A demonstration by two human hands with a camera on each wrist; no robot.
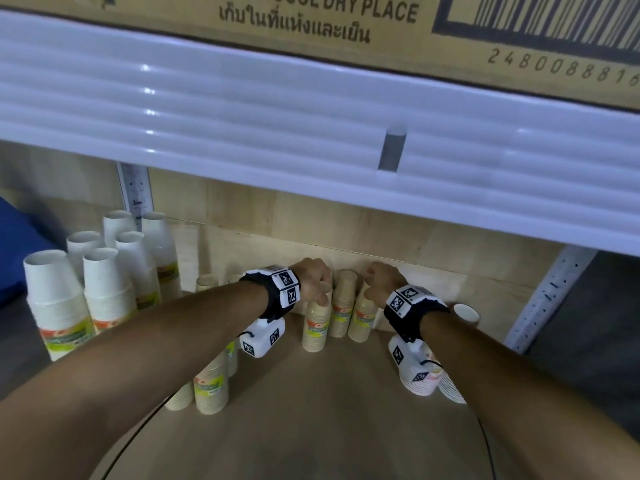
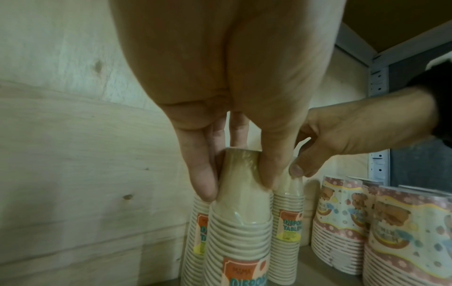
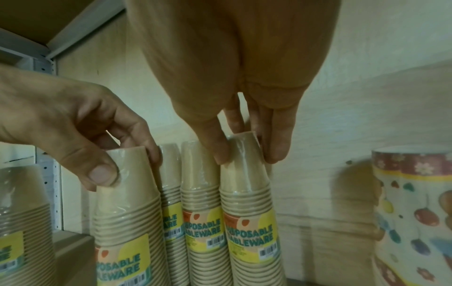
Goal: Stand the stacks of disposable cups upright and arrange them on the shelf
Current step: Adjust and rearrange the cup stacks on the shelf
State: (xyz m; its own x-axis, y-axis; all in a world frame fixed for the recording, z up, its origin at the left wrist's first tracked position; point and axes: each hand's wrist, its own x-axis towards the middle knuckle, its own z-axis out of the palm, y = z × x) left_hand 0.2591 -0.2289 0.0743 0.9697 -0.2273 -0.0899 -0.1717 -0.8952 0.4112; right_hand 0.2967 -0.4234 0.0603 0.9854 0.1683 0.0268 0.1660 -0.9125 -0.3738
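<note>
Tan stacks of disposable cups in clear wrap stand upright, rim down, near the back of the wooden shelf (image 1: 329,410). My left hand (image 1: 318,285) pinches the top of the front tan stack (image 1: 314,327), thumb and fingers on either side in the left wrist view (image 2: 237,183). My right hand (image 1: 375,282) pinches the top of the neighbouring tan stack (image 1: 362,318), seen close in the right wrist view (image 3: 247,156). Two more tan stacks (image 3: 198,193) stand between and behind those held. Both held stacks (image 2: 239,212) (image 3: 247,203) rest on the shelf.
Tall white cup stacks (image 1: 104,282) crowd the shelf's left end. More tan stacks (image 1: 211,386) stand under my left forearm. Patterned cup stacks (image 1: 422,379) (image 2: 342,222) sit at the right. A white shelf rail (image 1: 311,133) and a cardboard box (image 1: 311,22) hang overhead; a metal upright (image 1: 547,299) stands at the right.
</note>
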